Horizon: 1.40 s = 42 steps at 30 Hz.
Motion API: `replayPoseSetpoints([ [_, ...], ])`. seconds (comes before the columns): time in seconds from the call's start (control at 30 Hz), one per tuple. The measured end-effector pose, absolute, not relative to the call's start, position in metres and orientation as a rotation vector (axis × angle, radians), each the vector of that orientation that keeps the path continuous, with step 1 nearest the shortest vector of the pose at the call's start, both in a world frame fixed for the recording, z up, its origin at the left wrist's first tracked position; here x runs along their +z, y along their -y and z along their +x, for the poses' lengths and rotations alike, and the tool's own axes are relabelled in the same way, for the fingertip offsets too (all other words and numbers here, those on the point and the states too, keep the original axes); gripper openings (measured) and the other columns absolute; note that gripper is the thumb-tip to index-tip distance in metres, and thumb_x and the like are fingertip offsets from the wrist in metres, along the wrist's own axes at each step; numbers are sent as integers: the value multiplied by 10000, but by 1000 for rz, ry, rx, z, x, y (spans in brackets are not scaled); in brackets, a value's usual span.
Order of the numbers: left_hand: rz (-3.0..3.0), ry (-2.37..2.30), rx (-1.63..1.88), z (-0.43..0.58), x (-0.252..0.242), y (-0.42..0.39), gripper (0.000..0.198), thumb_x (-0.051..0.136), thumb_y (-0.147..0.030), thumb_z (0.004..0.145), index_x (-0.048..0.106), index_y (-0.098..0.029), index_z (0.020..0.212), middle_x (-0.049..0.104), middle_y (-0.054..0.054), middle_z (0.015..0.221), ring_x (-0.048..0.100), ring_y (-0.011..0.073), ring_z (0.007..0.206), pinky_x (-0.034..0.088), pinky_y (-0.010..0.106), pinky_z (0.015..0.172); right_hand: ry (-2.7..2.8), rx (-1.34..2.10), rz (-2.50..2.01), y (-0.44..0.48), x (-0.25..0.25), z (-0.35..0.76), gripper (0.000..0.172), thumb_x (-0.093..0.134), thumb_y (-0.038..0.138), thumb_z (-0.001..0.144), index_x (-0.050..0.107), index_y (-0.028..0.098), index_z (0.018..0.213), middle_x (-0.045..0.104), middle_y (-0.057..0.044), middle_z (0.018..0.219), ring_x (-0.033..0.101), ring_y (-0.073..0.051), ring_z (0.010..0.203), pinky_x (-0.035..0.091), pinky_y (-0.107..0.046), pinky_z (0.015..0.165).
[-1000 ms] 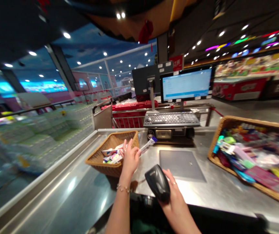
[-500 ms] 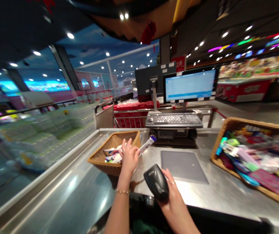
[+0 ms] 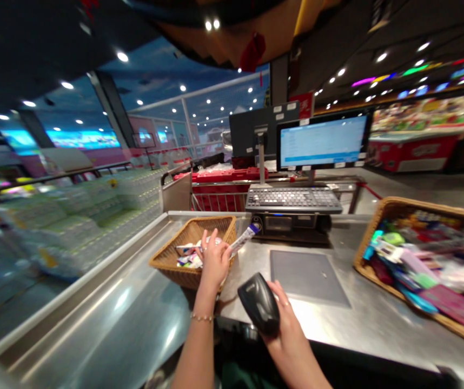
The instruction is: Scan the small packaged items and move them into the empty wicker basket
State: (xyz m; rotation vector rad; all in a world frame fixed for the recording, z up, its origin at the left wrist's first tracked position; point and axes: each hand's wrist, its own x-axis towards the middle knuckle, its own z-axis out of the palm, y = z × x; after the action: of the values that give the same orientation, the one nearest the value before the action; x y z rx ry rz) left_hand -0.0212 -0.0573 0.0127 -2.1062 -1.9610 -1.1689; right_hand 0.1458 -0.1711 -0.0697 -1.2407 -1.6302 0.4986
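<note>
My left hand (image 3: pixel 214 265) is over the right side of a small wicker basket (image 3: pixel 183 277). Between its thumb and fingers is a slim white packet (image 3: pixel 244 240) with a blue end, pointing up and to the right; its other end is hidden by the hand. Small colourful packages (image 3: pixel 190 261) lie inside that basket. In my right hand (image 3: pixel 291 330) is a black barcode scanner (image 3: pixel 258 303), held above the front of the metal counter (image 3: pixel 248 265). The scanner's head points up and left, toward the left hand, with a gap between it and the packet.
A grey mat (image 3: pixel 307 276) lies on the counter before a keyboard (image 3: pixel 292 199) and a lit monitor (image 3: pixel 323 141). At the right stands a large wicker basket (image 3: pixel 362 251) full of mixed small goods. Behind the counter is a red shopping cart (image 3: pixel 219 200).
The whole view has shifted slightly, so the counter and baskets appear a little further right. Both hands keep nearly the same pose, still holding the packet and the barcode scanner.
</note>
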Motion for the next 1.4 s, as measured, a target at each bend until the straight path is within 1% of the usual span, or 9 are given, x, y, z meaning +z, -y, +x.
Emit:
replayPoseSetpoints([
  [0.2, -2082, 1945, -1209, -28, 12, 57, 204, 520, -253, 850, 689, -202, 747, 483, 97, 1443, 214, 348, 1434, 161, 703, 1088, 1630, 514, -1235, 171, -68, 142, 579, 479, 78, 739, 507, 203, 1303, 448, -140, 1440, 302, -317, 1429, 303, -565, 1134],
  [0.37, -2050, 1963, -1191, -32, 12, 57, 226, 495, -261, 856, 696, -211, 764, 496, 94, 1430, 217, 348, 1431, 163, 700, 1088, 1686, 565, -1253, 172, -66, 143, 597, 485, 75, 751, 487, 215, 1331, 410, -133, 1477, 273, -308, 1444, 275, -570, 1148],
  [0.57, -1989, 1972, -1187, -40, 11, 55, 233, 489, -263, 864, 711, -216, 814, 498, 91, 1431, 225, 337, 1426, 207, 646, 1101, 1740, 598, -1281, 172, -65, 144, 592, 491, 91, 774, 476, 231, 1349, 385, -119, 1503, 242, -303, 1455, 257, -579, 1152],
  [0.73, -1955, 2010, -1185, -49, 8, 51, 273, 464, -299, 882, 722, -215, 853, 488, 107, 1434, 218, 344, 1428, 197, 663, 1096, 1746, 601, -1279, 173, -66, 143, 589, 494, 103, 788, 467, 235, 1361, 380, -116, 1510, 252, -302, 1452, 258, -578, 1151],
  [0.9, -1872, 2049, -1198, -55, 4, 46, 280, 465, -299, 884, 729, -209, 873, 513, 119, 1407, 247, 346, 1417, 221, 660, 1094, 1744, 597, -1269, 173, -70, 143, 605, 500, 88, 771, 465, 221, 1360, 357, -130, 1521, 252, -311, 1451, 255, -592, 1146],
  [1.03, -1799, 2098, -1169, -55, 3, 46, 251, 491, -271, 875, 735, -216, 864, 483, 118, 1432, 224, 353, 1425, 191, 698, 1083, 1738, 603, -1272, 173, -70, 144, 614, 502, 84, 773, 457, 228, 1368, 374, -124, 1513, 257, -302, 1450, 252, -578, 1153],
  [1.2, -1736, 2078, -1050, -51, -7, 45, 206, 533, -261, 856, 730, -229, 908, 433, 113, 1471, 183, 358, 1441, 124, 728, 1084, 1734, 606, -1272, 173, -69, 143, 626, 517, 70, 751, 475, 233, 1355, 389, -120, 1505, 274, -310, 1443, 262, -573, 1154],
  [1.3, -1712, 2050, -973, -50, -14, 40, 197, 543, -263, 852, 724, -226, 919, 443, 114, 1464, 183, 355, 1443, 99, 736, 1084, 1698, 579, -1257, 173, -68, 144, 650, 513, 68, 740, 464, 238, 1365, 405, -112, 1495, 283, -310, 1439, 278, -571, 1148],
  [1.4, -1691, 2043, -936, -50, -17, 37, 205, 537, -278, 858, 730, -230, 907, 469, 111, 1446, 199, 352, 1439, 102, 742, 1081, 1695, 585, -1247, 172, -68, 143, 660, 524, 68, 725, 476, 248, 1358, 415, -102, 1488, 280, -314, 1440, 283, -564, 1149],
])
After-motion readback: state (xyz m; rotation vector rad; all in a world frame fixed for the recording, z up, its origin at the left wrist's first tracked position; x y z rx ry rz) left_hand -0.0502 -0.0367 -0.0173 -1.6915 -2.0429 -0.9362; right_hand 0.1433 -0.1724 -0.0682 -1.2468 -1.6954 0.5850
